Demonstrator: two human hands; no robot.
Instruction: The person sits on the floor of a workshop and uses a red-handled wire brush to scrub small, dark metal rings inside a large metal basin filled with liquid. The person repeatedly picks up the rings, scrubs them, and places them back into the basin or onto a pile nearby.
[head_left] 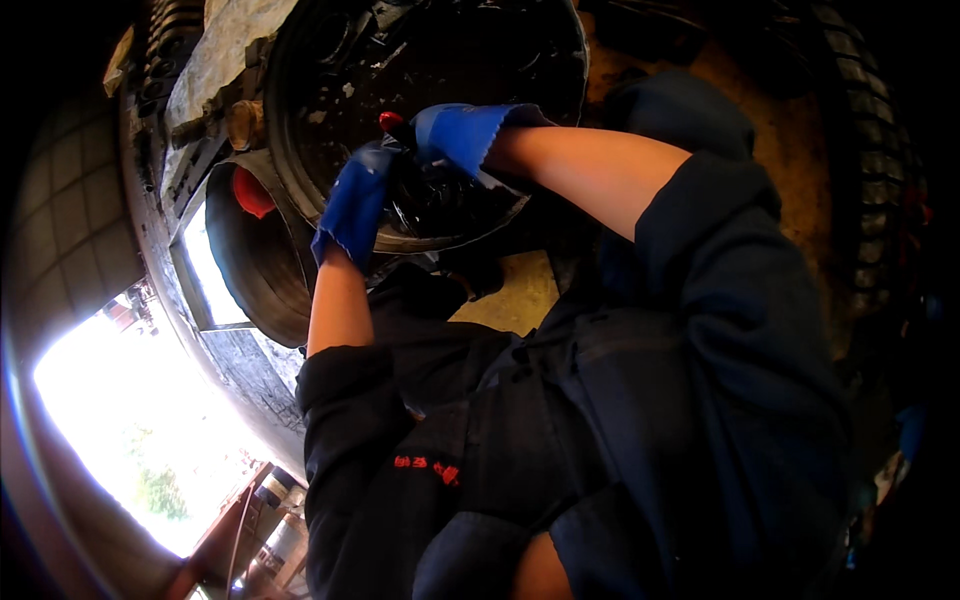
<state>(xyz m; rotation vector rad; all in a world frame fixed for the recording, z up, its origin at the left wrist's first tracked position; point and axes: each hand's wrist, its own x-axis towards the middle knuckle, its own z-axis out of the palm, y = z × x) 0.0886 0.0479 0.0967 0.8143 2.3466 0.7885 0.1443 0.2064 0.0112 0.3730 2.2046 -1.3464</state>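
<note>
Both hands meet over a wide, dark, round tub (288, 150), each in a blue glove, wrists nearly together. Left hand (358, 195): reaches up and forward, fingers bent inward toward the other glove. Right hand (465, 138): comes in from the right, forearm slanting across, fingers pointing left and down. A red-ended object (391, 121) shows at the right hand's fingertips, just above the left glove. Grip: cannot tell whether either hand is closed on it; gloves and shadow hide the contact. Both dark sleeves are rolled to about the elbow.

Surface under the grip: the tub's blackened inside, with pale flecks left of and above the gloves. Below the grip, past the near rim, lies a yellowish panel (518, 292). Right of the grip, beyond the forearm, an ochre floor (800, 215). Far left, a tiled wall (75, 190); lower left, a glaring bright opening (125, 425).

Around: just left of the left glove, an open-mouthed round container (265, 265) with a red patch (252, 192) inside. Upper left, a coil spring (173, 40). Far right, a treaded tyre (873, 155). The right forearm covers part of the tub's right side.
</note>
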